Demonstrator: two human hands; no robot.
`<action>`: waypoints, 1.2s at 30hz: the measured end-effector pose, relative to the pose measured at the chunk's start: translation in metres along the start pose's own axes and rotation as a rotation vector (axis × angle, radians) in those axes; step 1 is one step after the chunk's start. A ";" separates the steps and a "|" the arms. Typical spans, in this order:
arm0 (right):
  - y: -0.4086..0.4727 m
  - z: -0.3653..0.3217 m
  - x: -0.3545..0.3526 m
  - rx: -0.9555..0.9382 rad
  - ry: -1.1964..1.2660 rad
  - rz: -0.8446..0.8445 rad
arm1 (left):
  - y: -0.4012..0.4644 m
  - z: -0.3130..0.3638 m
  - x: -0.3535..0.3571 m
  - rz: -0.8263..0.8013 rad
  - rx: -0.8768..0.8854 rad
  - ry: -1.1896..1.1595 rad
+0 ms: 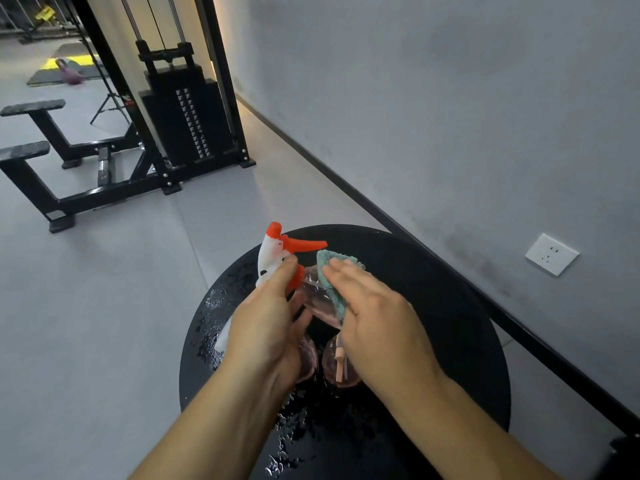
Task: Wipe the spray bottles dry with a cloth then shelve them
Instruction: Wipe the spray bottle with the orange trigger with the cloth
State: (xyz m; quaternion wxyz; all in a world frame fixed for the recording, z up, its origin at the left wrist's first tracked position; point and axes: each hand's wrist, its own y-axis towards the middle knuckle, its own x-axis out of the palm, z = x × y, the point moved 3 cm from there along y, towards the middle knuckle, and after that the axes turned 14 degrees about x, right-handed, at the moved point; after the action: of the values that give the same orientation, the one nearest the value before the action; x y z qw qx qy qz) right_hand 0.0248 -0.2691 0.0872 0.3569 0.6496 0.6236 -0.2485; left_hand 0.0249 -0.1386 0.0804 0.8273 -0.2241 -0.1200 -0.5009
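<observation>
I am looking down at a round black table (433, 306) in a gym, set close to a grey wall with a white socket (551, 254); a black weight machine (183, 116) stands further back on the pale floor. Water beads lie scattered over the table's left and near edges.

My left hand (266, 327) is curled round the neck of a clear spray bottle (320, 299), just under its white and orange trigger head (277, 252), holding it tipped above the table. My right hand (377, 320) presses a teal cloth (334, 282) against the bottle's body, fingers fairly straight over the cloth, thumb side hidden.

The bottle looks like thin clear plastic, so I judge it light and a little squeezable, and slippery where wet. The neck below the trigger seems the surest place to hold it (a firm collar, away from the lever). The cloth is soft and folds easily round the curve.

Counted: one bottle in hand, and what look like two more clear pinkish bottles (337, 365) on the table beneath my hands, partly hidden. One cloth. No shelf shows.
</observation>
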 end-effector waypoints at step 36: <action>0.002 0.008 -0.008 0.091 0.147 0.068 | 0.015 -0.002 -0.004 -0.041 0.053 -0.065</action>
State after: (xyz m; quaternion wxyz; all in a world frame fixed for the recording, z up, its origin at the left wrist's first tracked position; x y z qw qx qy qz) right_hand 0.0267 -0.2803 0.0887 0.2886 0.7023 0.6139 -0.2158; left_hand 0.0365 -0.1299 0.0734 0.8184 -0.2156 -0.1646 -0.5066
